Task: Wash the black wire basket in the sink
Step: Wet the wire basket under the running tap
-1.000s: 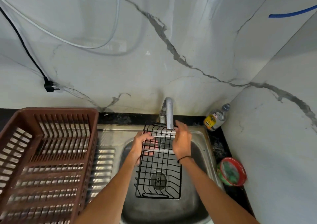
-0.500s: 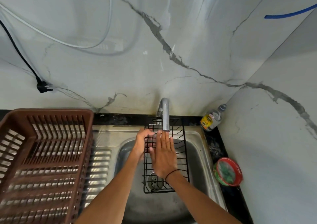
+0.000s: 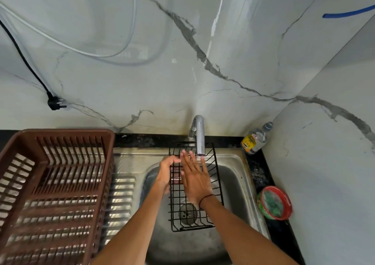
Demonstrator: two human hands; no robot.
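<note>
Head view shows the right hand (image 3: 194, 180) spread flat on the mesh of the black wire basket (image 3: 192, 187), while the left hand (image 3: 168, 172) grips its left rim. Basket stands tilted in the sink (image 3: 241, 175), its top under the tap (image 3: 198, 136) at the back edge. It looks light, stiff and probably slippery when wet, so the rim wires seem the best hold.

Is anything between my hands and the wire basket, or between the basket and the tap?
Nothing visible: left hand grips the black wire basket; right hand lies flat on it, under the tap.
</note>
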